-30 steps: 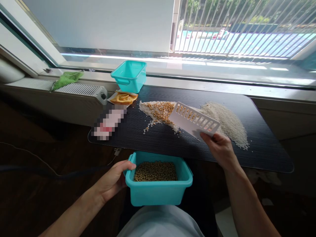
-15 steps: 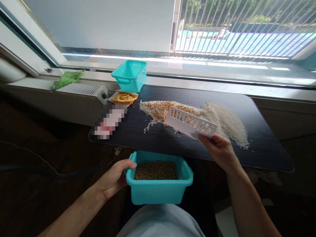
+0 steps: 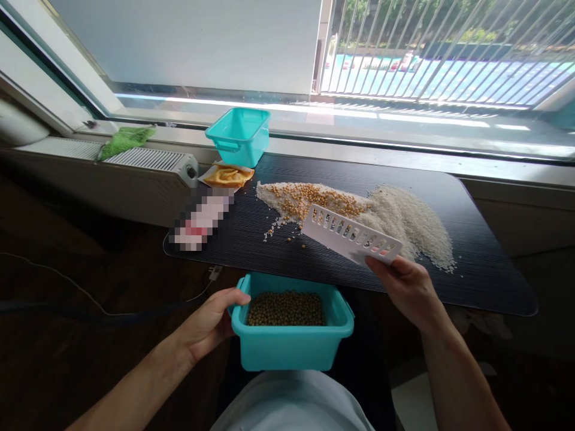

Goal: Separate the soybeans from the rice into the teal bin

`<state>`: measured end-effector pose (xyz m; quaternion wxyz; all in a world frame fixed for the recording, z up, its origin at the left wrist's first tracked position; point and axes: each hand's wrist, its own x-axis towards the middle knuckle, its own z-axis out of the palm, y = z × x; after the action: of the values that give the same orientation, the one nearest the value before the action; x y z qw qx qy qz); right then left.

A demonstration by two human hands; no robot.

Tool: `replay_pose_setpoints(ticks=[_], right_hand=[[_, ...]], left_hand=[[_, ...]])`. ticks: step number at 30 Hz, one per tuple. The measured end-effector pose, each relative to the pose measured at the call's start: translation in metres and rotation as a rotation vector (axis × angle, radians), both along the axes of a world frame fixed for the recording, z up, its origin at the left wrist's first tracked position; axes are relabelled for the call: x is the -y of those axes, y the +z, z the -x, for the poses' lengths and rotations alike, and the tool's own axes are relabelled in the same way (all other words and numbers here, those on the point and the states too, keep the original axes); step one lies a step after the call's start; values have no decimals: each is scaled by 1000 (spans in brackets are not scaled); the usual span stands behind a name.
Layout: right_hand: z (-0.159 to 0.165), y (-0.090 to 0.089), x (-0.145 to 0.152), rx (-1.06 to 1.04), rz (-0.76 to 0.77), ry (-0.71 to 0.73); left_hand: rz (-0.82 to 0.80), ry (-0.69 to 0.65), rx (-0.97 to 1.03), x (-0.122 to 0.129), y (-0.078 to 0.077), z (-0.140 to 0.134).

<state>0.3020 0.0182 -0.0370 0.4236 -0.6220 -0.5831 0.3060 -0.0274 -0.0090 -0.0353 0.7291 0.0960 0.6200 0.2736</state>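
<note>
My left hand [image 3: 214,320] is closed on the left rim of a turquoise plastic bin [image 3: 291,348], thumb over the edge. Dried peas or beans [image 3: 286,308] lie in the bin, which is held just below the table's front edge. In my right hand [image 3: 406,287] is a white slotted plastic divider [image 3: 350,234], gripped by its right end and tilted over the table. Behind it, yellow dried beans or peas [image 3: 314,197] lie on and among white rice [image 3: 408,221], heaped thicker on the right. A few loose beans are near the divider's left end.
A second turquoise bin [image 3: 240,134] stands at the back left of the black table [image 3: 278,254]. Beside it are a yellow packet [image 3: 228,175] and a blurred-out item [image 3: 202,221]. A green cloth [image 3: 128,142] lies on the radiator [image 3: 148,161].
My right hand and the divider have moved slightly toward me and to the right. A couple of loose beans now show on the bare table by the divider. My left hand keeps its hold.
</note>
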Motion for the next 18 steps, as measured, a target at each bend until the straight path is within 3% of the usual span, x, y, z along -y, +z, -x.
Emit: replay_pose_setpoints(ticks=[6,12,18], right_hand=[[9,-2,3,-68,-12,78],[29,-16,-8,-75,16,267],[28,-2,10,-52,105,462]], left_hand=[[3,22,-8,-1,0,-1],[4,43,-14,-1,0,0],[-3,17,12,1,1,9]])
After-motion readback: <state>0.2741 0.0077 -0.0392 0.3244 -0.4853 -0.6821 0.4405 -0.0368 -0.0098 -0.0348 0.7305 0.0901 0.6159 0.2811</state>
